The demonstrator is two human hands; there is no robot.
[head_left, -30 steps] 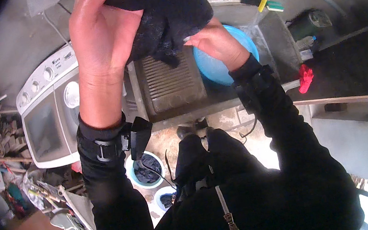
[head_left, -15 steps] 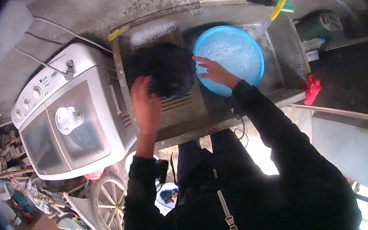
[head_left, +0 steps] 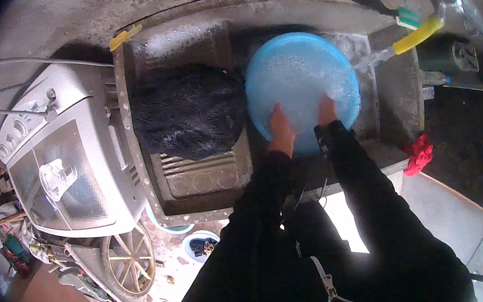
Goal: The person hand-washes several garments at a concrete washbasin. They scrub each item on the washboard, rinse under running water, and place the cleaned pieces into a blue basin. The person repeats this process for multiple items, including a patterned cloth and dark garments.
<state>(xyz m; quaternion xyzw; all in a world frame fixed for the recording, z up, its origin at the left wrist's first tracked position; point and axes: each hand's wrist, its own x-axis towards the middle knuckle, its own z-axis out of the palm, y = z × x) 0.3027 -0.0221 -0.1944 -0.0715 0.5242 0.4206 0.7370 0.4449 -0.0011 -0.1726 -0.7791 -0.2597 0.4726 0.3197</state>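
Plainly, we have both hands down in the round, bright-blue plastic basin (head_left: 293, 37), which is filled with cloudy, sudsy water (head_left: 298, 70). Taking that basin as the middle of a clock dial, with twelve at the top, our left hand (head_left: 279, 125) dips in between seven and eight o'clock, and our right hand (head_left: 327, 112) near five. Wrists and backs show, but the fingertips vanish under the milky water — so we cannot tell how far open either hand is, or whether it has hold of anything. The hands are apart from each other.

At nine o'clock, just beside the basin, a wide heap of wet-looking black cloth (head_left: 189, 112) lies spread over the ribbed grey washboard (head_left: 198, 168), covering most of the ridges. Basin and washboard sit within the long grey concrete sink (head_left: 128, 124). Between two and three o'clock, a short yellow hose end (head_left: 418, 35) points down at the basin, a clear stream running from it to the rim.

Around us, a crumpled red cloth (head_left: 419, 154) hangs on the sink's corner at four o'clock — and farther out at nine, past the black cloth, stands a white, twin-lidded washing machine (head_left: 77, 157).
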